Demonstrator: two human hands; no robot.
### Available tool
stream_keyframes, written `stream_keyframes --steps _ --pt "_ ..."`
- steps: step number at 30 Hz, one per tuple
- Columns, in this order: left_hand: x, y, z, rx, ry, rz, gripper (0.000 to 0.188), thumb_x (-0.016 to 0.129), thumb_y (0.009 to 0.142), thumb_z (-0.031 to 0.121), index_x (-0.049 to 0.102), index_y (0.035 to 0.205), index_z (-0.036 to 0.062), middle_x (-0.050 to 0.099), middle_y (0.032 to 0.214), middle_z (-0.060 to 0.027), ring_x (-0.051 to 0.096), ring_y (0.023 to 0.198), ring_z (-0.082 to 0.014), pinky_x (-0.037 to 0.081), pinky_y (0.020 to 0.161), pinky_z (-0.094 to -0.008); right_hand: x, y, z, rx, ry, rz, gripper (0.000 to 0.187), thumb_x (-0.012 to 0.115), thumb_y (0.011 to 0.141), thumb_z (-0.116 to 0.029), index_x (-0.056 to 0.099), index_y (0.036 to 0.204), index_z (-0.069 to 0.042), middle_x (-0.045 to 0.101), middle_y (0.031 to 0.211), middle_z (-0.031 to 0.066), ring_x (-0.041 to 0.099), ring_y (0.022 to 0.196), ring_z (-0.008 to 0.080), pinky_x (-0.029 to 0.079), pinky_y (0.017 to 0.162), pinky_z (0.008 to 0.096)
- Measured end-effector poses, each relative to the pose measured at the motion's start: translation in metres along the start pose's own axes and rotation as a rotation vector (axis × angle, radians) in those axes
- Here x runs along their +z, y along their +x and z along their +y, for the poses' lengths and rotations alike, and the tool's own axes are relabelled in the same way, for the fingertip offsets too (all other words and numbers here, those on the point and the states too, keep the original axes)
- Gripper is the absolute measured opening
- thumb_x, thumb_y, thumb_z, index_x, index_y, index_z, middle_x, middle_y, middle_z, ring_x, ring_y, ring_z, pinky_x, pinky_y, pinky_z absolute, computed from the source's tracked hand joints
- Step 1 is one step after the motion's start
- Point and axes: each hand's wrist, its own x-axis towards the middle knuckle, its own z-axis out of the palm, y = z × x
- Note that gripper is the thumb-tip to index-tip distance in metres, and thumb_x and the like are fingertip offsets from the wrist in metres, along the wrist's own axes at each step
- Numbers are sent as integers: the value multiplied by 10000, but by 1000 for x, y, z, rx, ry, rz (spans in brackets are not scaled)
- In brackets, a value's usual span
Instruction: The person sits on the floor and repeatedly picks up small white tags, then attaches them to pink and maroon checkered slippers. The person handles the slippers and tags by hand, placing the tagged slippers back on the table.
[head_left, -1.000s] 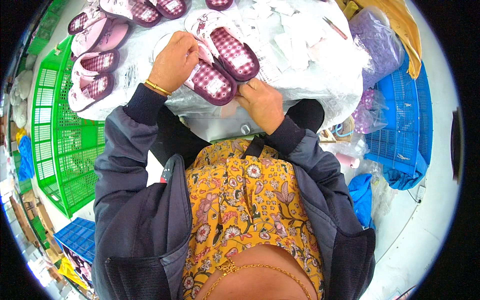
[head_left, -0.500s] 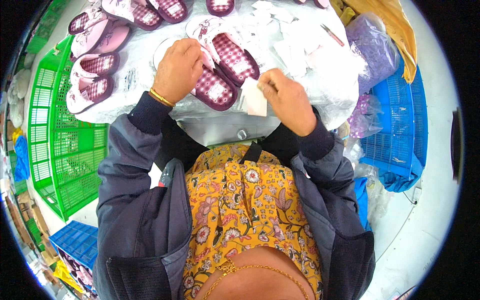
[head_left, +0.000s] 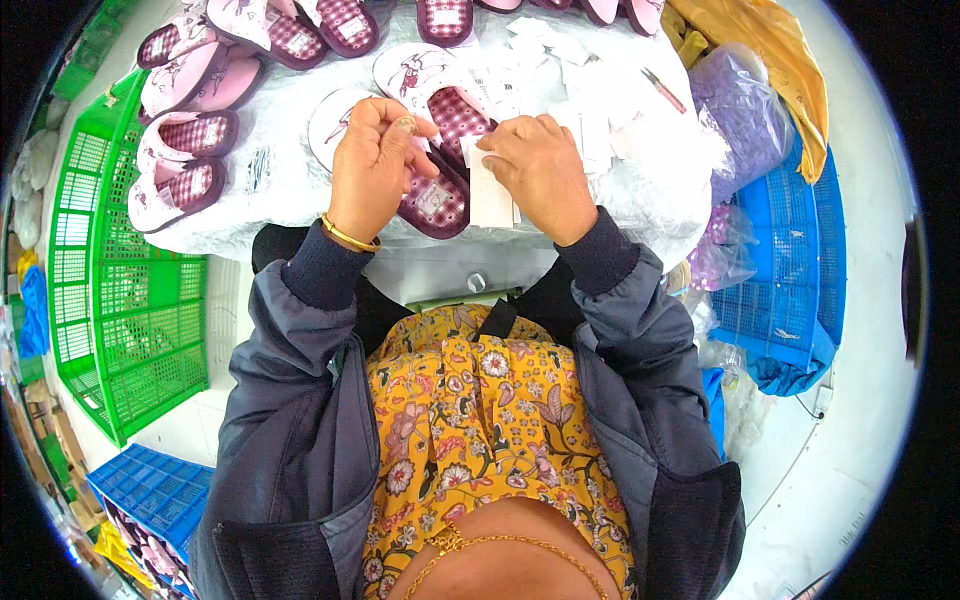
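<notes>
A pair of pink and white slippers with burgundy checked insoles lies in front of me: the right slipper and the left slipper, which my left hand partly covers. Above that pair, my left hand has thumb and forefinger pinched together; whatever is between them is too small to make out. My right hand grips a white paper tag between thumb and fingers. The tag hangs beside the slippers' insoles at the table's near edge, and looks like more than one layer.
More slippers stand along the left and far sides of the plastic-covered table. Loose white papers and small red-handled snips lie to the right. A green crate flanks the left, a blue crate the right.
My right hand has brought the tag leftward, over the slippers' edge. My left hand has let go of the slipper, moved slightly nearer me and turned into a pinch.
</notes>
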Motion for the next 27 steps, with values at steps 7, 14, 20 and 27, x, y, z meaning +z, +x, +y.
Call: stream_keyframes --steps 7,14,20,27 --pt "1 -5 -7 -1 304 -30 116 508 987 37 569 1080 6 622 830 -35 555 627 -65 449 577 -207 7 -7 2 207 201 -44 166 675 829 -149 686 971 -65 651 889 140 629 844 349 494 748 449" --pt "2 -6 -7 4 320 -61 140 528 971 26 608 1082 -5 601 781 -9 551 666 -60 456 608 -214 4 -2 4 212 156 -102 111 655 829 -130 669 902 -48 632 847 153 626 797 356 499 709 457" --pt "2 -4 -9 21 310 -64 117 542 970 37 625 1044 -1 591 773 7 541 669 -57 452 617 -210 12 4 3 83 54 -17 74 639 840 -131 620 872 -67 589 817 128 613 820 337 489 717 452" --pt "3 0 -14 -69 129 -70 121 551 968 42 626 1052 -2 596 818 14 536 684 -53 449 637 -205 18 9 -11 72 212 75 93 639 861 -118 587 919 -67 603 856 118 609 829 329 494 724 436"
